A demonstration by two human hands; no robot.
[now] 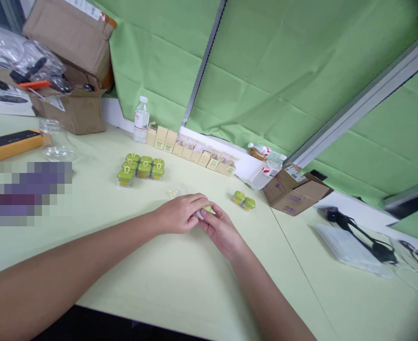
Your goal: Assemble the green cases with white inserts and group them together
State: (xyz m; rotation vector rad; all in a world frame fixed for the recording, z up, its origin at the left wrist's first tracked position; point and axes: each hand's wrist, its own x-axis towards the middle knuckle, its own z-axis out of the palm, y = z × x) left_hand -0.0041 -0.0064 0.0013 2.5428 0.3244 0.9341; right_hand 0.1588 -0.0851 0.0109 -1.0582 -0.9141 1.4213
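Note:
My left hand (181, 213) and my right hand (223, 230) meet over the middle of the table, both closed around one small green-lidded container (206, 208). Fingers cover most of it; a bit of green and a whitish part show. Just beyond my left hand lies a small clear plastic piece (175, 192) with a yellow spot. Further back at the left stands a group of similar clear containers (144, 168) with green lids and pale loops on top. Two more green-lidded containers (244, 201) sit side by side to the right of my hands.
A row of small open cardboard boxes (194, 151) runs along the back, beside an upright water bottle (141, 121). At right are a brown carton (294, 192), more bottles, and a black cable (365, 241). A glass jar (56, 142) and power strip (13, 144) are at left.

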